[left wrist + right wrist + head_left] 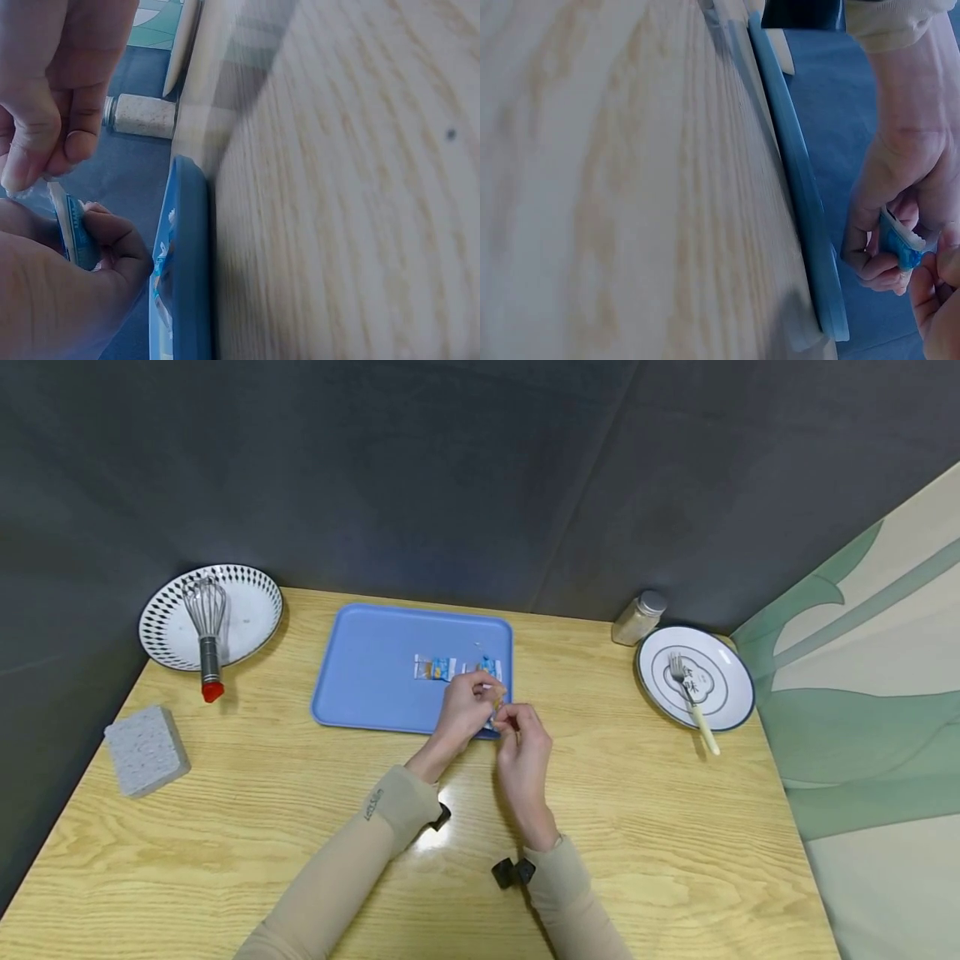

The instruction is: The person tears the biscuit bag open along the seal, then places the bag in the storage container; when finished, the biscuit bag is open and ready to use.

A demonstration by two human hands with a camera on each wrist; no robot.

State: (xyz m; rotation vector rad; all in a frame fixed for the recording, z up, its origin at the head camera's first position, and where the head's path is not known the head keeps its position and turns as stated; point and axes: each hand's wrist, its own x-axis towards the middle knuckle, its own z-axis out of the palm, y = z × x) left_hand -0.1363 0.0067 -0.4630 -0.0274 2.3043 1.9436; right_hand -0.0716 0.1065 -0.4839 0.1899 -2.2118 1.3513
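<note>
Over the right front corner of a blue tray (375,668), my left hand (463,706) grips a small blue-and-white wrapped packet (76,229) between thumb and curled fingers. Close beside it, my right hand (525,747) pinches the clear end of that wrapper with thumb and fingertips. The right wrist view shows the packet (900,240) held above the tray's rim, a pale edge showing on it. Two similar packets lie on the tray: one packet (435,668) left of my left hand, another packet (489,667) just beyond its fingers.
At the back left, a whisk (209,635) rests on a patterned plate (168,610), with a grey sponge block (147,752) nearer. To the right stand a shaker jar (637,618) and a white plate (731,681) bearing a fork (693,706). A dark wall (420,485) borders the table behind.
</note>
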